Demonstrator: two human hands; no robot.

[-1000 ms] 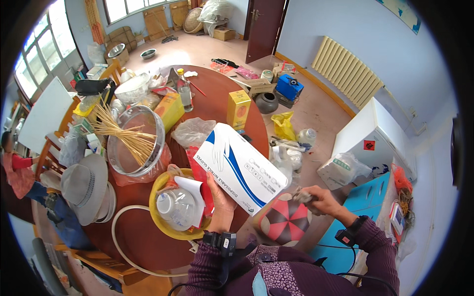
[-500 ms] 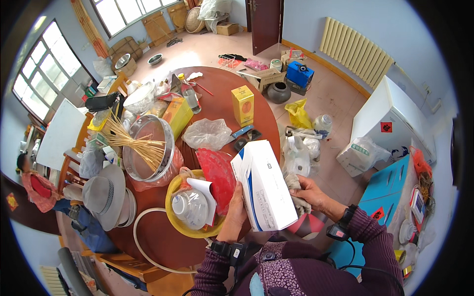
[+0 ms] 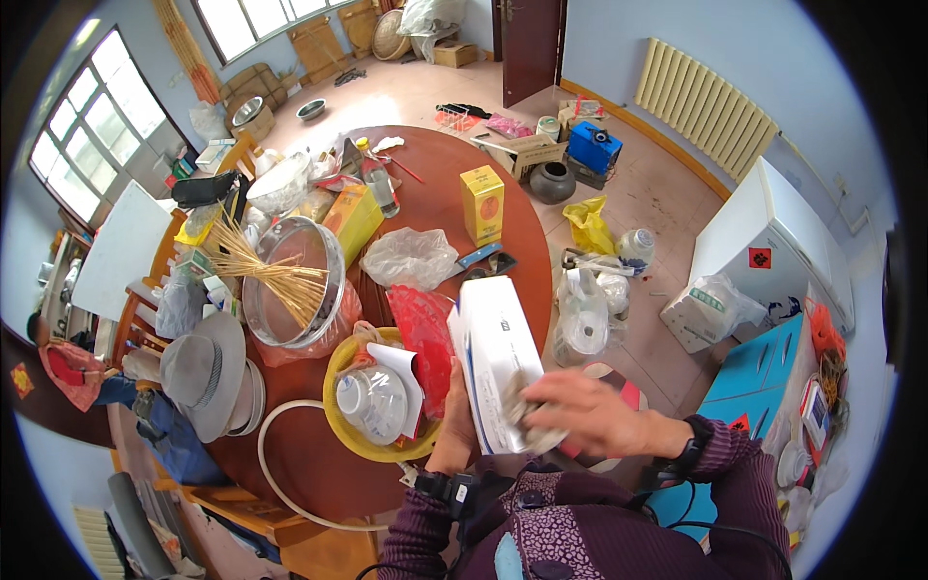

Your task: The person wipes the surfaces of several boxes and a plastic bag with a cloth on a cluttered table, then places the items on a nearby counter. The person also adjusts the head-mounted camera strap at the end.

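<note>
My left hand (image 3: 456,425) grips a white box (image 3: 493,324) with a blue stripe by its left side, tilted above the near edge of the round table. Against the box's near face lies a crumpled grey rag (image 3: 530,423), bunched under the fingers of my right hand (image 3: 601,416), which is smeared by motion. To the left of the box stand a red scalloped sheet (image 3: 423,338) and a yellow basin (image 3: 340,425) holding a clear plastic container (image 3: 372,406) and a folded white paper.
The round brown table (image 3: 290,406) carries a glass-sided bowl with straw stalks (image 3: 280,280), a grey hat (image 3: 198,372), a bottle (image 3: 379,188), a yellow box (image 3: 481,205) and a clear plastic bag (image 3: 411,259). Bags and a dark pot (image 3: 552,182) stand on the floor to the right.
My right hand has moved left with the rag, from the box's right edge onto its near face. The box has turned slightly; my left hand keeps its hold.
</note>
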